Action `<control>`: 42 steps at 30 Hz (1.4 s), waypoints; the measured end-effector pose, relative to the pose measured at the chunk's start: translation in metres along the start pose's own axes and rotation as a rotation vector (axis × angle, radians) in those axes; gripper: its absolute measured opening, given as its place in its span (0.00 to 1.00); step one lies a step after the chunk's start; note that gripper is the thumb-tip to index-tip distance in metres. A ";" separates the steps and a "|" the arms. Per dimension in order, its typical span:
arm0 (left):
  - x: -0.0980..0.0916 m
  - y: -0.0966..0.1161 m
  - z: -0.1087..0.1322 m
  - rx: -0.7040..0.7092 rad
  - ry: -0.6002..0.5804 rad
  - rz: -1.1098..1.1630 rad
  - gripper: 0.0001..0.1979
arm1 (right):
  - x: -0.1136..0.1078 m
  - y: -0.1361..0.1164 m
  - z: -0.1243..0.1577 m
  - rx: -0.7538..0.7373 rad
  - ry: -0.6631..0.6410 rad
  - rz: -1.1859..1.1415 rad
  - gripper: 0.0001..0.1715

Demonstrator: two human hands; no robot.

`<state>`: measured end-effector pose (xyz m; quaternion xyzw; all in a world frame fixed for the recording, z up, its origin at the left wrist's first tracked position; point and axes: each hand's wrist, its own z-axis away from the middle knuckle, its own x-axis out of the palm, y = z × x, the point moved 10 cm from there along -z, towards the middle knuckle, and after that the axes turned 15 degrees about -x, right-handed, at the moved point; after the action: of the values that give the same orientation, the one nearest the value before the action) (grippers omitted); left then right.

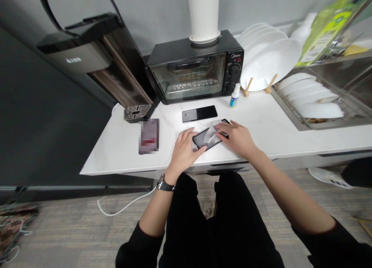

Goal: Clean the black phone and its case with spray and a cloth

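Phone (200,140) lies between left grip (185,151), clasping it, and right grip (238,139), pinching cloth (211,134).

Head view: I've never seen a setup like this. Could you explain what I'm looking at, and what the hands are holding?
There is no machine working here, only a person's two bare hands. The camera sits on that person's head, looking forward and down, so their own arms and legs show. The left hand holds one end of a phone; the right hand presses a thin pale cloth onto it. On the white counter lies a second phone, with a small spray bottle standing nearby. Behind are a toaster oven and white plates. The pixelated item on the left is unreadable.
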<state>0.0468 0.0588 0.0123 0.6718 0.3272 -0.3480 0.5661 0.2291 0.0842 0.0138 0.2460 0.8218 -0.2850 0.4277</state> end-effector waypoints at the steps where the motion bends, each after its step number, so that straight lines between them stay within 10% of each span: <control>1: -0.001 0.000 0.000 0.003 0.004 0.032 0.24 | -0.003 0.000 0.001 0.023 0.030 -0.016 0.14; 9: -0.002 -0.023 0.002 -0.259 0.038 0.232 0.15 | -0.084 0.020 0.050 0.421 0.859 -0.070 0.23; 15: 0.001 0.000 0.012 -0.036 0.029 0.213 0.14 | -0.041 -0.009 0.004 0.160 0.538 -0.122 0.14; 23: 0.014 -0.009 0.010 -0.021 0.031 -0.102 0.08 | 0.010 -0.114 -0.020 -0.267 0.200 0.143 0.25; 32: 0.004 0.003 0.013 0.027 0.076 0.089 0.14 | -0.021 -0.020 -0.013 -0.056 0.194 0.319 0.39; 42: 0.017 -0.007 0.007 0.035 -0.024 0.057 0.06 | 0.023 -0.123 -0.018 -0.266 0.142 0.152 0.48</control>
<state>0.0495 0.0537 -0.0070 0.6864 0.2950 -0.3455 0.5678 0.1274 0.0117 0.0343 0.2682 0.8595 -0.1222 0.4176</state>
